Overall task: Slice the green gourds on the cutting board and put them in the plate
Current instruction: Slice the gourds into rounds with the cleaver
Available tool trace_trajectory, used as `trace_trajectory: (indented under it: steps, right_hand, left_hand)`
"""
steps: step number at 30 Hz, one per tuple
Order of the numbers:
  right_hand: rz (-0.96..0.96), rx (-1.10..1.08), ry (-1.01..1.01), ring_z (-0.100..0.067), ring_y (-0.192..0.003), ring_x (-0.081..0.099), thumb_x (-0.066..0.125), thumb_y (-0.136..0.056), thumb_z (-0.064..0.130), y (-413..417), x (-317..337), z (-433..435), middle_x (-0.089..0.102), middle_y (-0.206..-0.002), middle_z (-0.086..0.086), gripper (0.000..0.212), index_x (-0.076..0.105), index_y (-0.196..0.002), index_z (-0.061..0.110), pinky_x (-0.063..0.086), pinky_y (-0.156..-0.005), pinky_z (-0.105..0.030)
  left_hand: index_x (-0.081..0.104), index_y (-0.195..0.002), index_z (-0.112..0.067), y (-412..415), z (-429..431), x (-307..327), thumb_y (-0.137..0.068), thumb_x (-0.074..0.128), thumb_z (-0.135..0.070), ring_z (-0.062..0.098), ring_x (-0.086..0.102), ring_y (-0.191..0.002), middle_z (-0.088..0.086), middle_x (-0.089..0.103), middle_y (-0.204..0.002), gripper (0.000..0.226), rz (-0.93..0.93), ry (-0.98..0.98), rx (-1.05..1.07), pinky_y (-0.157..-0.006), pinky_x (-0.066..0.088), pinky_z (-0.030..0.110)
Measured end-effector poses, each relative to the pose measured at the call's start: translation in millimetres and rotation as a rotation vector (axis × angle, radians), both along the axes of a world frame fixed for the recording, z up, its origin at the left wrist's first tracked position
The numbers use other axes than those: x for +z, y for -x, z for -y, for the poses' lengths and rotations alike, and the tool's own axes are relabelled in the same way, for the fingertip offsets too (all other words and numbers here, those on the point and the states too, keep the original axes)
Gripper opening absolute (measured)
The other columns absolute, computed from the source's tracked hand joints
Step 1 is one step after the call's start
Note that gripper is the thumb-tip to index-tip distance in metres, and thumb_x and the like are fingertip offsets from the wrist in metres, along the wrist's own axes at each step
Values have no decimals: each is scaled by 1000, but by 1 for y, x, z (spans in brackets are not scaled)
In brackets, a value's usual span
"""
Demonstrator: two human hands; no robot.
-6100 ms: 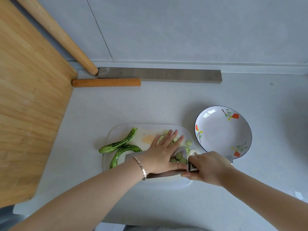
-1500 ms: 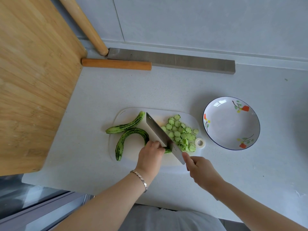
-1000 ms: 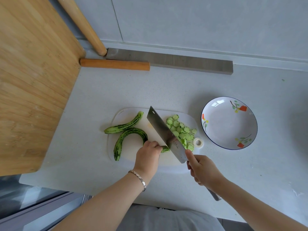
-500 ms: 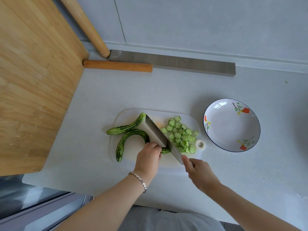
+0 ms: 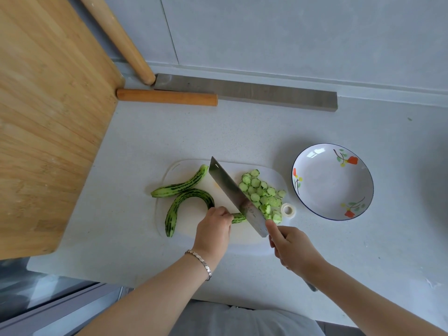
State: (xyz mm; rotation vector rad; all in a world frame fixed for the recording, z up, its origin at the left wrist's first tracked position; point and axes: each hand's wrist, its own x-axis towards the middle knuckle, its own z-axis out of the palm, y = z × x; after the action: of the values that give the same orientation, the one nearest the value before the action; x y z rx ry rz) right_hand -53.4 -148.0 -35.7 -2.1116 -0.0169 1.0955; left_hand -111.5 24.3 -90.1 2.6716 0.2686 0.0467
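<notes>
A white cutting board [image 5: 191,221] lies on the grey counter. Two curved striped green gourds [image 5: 180,186] [image 5: 186,202] rest on its left half. My left hand [image 5: 213,229] holds down a short gourd stub [image 5: 238,218] with curled fingers. My right hand [image 5: 291,248] grips the handle of a cleaver [image 5: 232,190], index finger along the blade, which is raised and tilted over the stub. A pile of several round gourd slices [image 5: 263,196] lies right of the blade. The flowered white plate [image 5: 332,180] stands empty to the right of the board.
A small roll of white tape [image 5: 288,210] sits between board and plate. A large wooden board [image 5: 48,112] covers the left. A wooden rolling pin [image 5: 167,97] and a grey bar [image 5: 244,92] lie by the back wall, a second pin [image 5: 116,37] leaning there.
Six seconds ago slices were being gathered onto the blade. Over the last second the cleaver chopped down onto the stub and has lifted again; the left hand stays on the stub.
</notes>
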Motion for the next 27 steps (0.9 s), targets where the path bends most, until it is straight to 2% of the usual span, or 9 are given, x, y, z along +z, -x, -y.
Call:
trace_trajectory:
  steps: [5, 12, 16, 21, 24, 27]
  right_hand:
    - [43, 75, 69, -17, -52, 29, 37, -91, 57, 0, -6, -4, 36, -60, -5, 51, 42, -68, 11, 28, -54, -27]
    - [45, 32, 69, -18, -54, 32, 36, -91, 56, 8, -19, -7, 39, -60, -6, 52, 40, -65, 11, 29, -56, -28]
    - [-30, -90, 4, -15, -43, 32, 38, -91, 56, 3, -18, -5, 39, -49, 0, 53, 43, -62, 11, 30, -48, -24]
    - [-91, -96, -54, -11, -36, 26, 40, -91, 55, 0, -5, 1, 33, -42, 5, 52, 41, -59, 14, 24, -40, -20]
    - [-31, -22, -24, -12, -38, 30, 39, -91, 55, 3, -1, 1, 37, -44, 5, 52, 43, -60, 13, 28, -44, -23]
    - [19, 38, 30, -17, -49, 34, 37, -92, 55, 5, -3, 0, 40, -54, -3, 51, 43, -65, 11, 31, -53, -27]
  left_hand:
    - [68, -57, -10, 1, 0, -5, -41, 84, 9, 19, 57, -57, -2, 60, -62, 29, -35, -4, 17, -32, 41, 17]
    - [67, -57, -9, 2, -1, -5, -46, 83, 8, 19, 56, -58, -1, 60, -63, 26, -35, 0, 28, -31, 40, 20]
    - [68, -59, -8, 2, 0, -5, -46, 84, 8, 20, 57, -58, 0, 61, -65, 26, -31, 8, 25, -32, 41, 19]
    - [70, -61, -8, 1, 0, 1, -46, 85, 6, 20, 59, -58, 1, 61, -64, 25, -2, 4, 9, -34, 41, 18]
    - [70, -60, -9, 2, 0, 2, -46, 86, 6, 20, 59, -57, 1, 61, -63, 26, 5, 4, 7, -32, 40, 18]
    - [70, -60, -9, 2, 1, 2, -45, 86, 6, 20, 59, -57, 0, 61, -63, 26, -4, 1, 8, -30, 40, 19]
